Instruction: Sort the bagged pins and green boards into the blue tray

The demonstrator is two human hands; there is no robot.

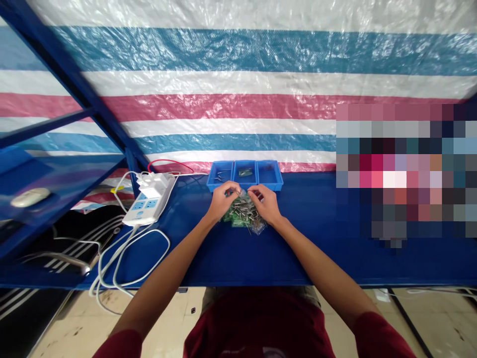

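A small clear plastic bag (243,193) is stretched between my two hands, above a heap of thin metal pieces (244,210) resembling screws or pins. My left hand (224,198) pinches one side of the bag between thumb and fingers. On the opposite side, my right hand (265,201) has its fingertips closed on the bag. Green packets (238,220) lie under and around the metal pieces. Just beyond my hands stand three joined blue bins: the left bin (219,174) holds a few metal pieces, the middle bin (245,179) a greenish packet, the right bin (269,180) nothing I can make out.
A white power strip (143,211) with plugged-in adapters (153,185) stands on the blue table (238,258) at left, its white cable (115,263) looping over the front edge. A striped tarp (223,84) hangs behind. A blue frame post (70,74) rises at left. The right area is pixelated.
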